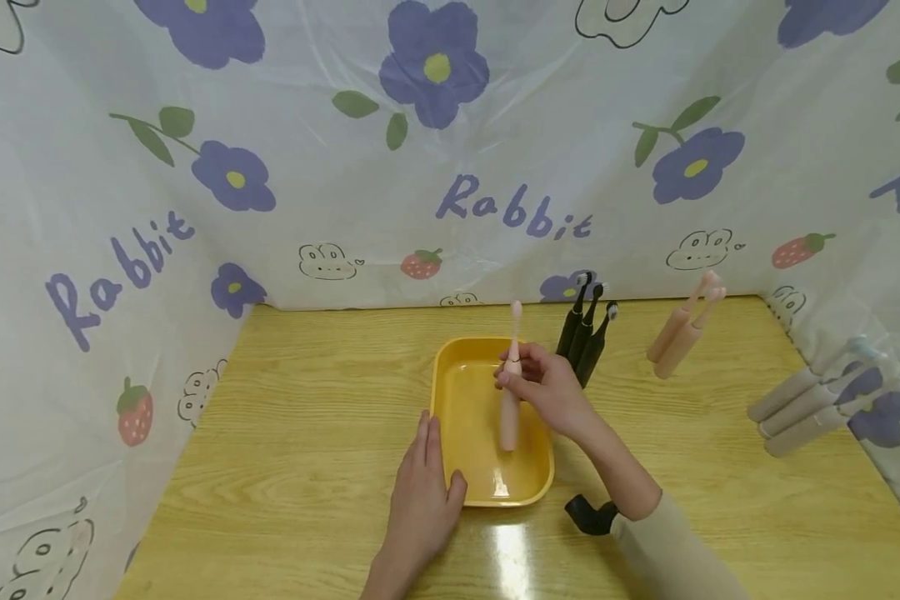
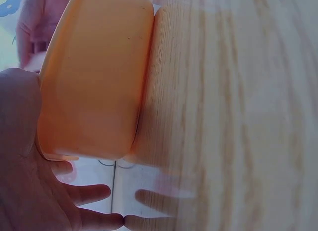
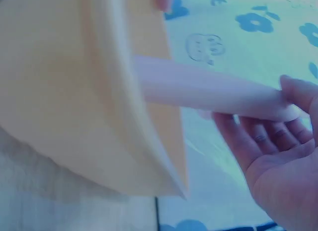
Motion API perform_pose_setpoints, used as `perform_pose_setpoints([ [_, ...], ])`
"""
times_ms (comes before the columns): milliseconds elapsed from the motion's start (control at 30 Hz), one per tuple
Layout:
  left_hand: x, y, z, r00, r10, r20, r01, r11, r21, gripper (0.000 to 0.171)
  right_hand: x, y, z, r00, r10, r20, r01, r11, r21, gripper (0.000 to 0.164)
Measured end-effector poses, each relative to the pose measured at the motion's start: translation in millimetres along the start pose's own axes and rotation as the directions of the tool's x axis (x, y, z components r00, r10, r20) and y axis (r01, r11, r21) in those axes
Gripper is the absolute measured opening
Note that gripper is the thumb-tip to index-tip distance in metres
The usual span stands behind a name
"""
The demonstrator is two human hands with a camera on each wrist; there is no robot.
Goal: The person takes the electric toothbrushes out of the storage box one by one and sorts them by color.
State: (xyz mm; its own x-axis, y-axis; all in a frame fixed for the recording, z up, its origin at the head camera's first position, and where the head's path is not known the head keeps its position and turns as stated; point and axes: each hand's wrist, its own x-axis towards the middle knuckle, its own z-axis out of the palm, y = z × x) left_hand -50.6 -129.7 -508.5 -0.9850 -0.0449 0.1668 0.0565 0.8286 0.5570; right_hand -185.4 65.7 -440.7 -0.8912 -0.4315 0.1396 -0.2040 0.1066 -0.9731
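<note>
My right hand [image 1: 551,387] pinches a pink electric toothbrush [image 1: 509,421] between thumb and fingers, near the top of its handle. The brush head points away toward the back wall, and the handle's lower end hangs over the inside of a yellow tray [image 1: 487,500]. In the right wrist view the tray's rim hides the end of the handle [image 3: 198,87]. Against the tray's left side lies my left hand [image 1: 423,492], its thumb at the near left corner. The left wrist view shows its fingers [image 2: 89,193] extended along the tray's outer wall [image 2: 99,82].
Three black electric toothbrushes [image 1: 588,350] stand behind the tray, to its right. Farther right are two pink toothbrushes [image 1: 677,342] and three pale grey ones [image 1: 802,417]. A black curved object [image 1: 588,515] shows beside my right sleeve. A patterned sheet [image 1: 330,167] encloses the wooden table [image 1: 307,400].
</note>
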Motion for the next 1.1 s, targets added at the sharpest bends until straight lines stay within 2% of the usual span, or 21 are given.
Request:
perform_pose_setpoints([
  [67, -0.2, 1.2, -0.3, 1.000, 0.005, 0.003, -0.005, 1.000, -0.008, 0.074, -5.6, -4.5, -7.4, 0.996, -0.076, -0.038, 0.077, 0.997, 0.022, 0.027],
  [200, -0.2, 3.2, -0.7, 1.000, 0.008, 0.007, -0.008, 1.000, -0.018, 0.074, -19.1, -11.5, -22.6, 0.972, -0.209, -0.105, 0.213, 0.977, 0.029, 0.025],
  [333, -0.2, 2.9, 0.3, 1.000, 0.007, 0.013, -0.006, 1.000, -0.023, 0.074, -35.8, -20.2, -36.8, 0.948, -0.258, -0.187, 0.267, 0.963, 0.021, 0.024],
  [467, 0.0, 1.8, 2.1, 1.000, 0.003, 0.013, -0.002, 1.000, -0.025, 0.074, -50.3, -26.4, -52.9, 0.903, -0.326, -0.279, 0.346, 0.938, 0.025, 0.025],
  [567, 0.0, 2.0, 3.0, 1.000, 0.007, 0.007, -0.007, 1.000, -0.024, 0.074, -59.8, -27.0, -68.3, 0.857, -0.384, -0.344, 0.413, 0.911, 0.011, 0.026],
  [633, -0.1, 2.3, 3.6, 1.000, 0.011, 0.005, -0.011, 1.000, -0.025, 0.074, -65.4, -25.4, -79.5, 0.821, -0.414, -0.392, 0.437, 0.899, -0.033, 0.027],
  [767, 0.1, 2.7, 4.5, 1.000, 0.021, 0.000, -0.021, 1.000, -0.022, 0.074, -72.3, -16.0, -102.9, 0.753, -0.436, -0.493, 0.357, 0.900, -0.250, 0.028],
  [867, 0.3, 1.8, 4.1, 1.000, 0.016, 0.003, -0.016, 1.000, -0.016, 0.074, -73.7, -5.7, -117.4, 0.703, -0.422, -0.572, 0.213, 0.893, -0.397, 0.028],
  [967, 0.3, 0.7, 2.5, 1.000, 0.012, 0.004, -0.012, 1.000, -0.007, 0.075, -73.1, 4.8, -126.7, 0.673, -0.383, -0.633, 0.125, 0.902, -0.413, 0.027],
  [1100, 0.7, 0.0, 2.4, 1.000, 0.007, 0.004, -0.007, 1.000, 0.001, 0.075, -72.8, 19.1, -136.1, 0.659, -0.345, -0.669, 0.065, 0.912, -0.406, 0.024],
])
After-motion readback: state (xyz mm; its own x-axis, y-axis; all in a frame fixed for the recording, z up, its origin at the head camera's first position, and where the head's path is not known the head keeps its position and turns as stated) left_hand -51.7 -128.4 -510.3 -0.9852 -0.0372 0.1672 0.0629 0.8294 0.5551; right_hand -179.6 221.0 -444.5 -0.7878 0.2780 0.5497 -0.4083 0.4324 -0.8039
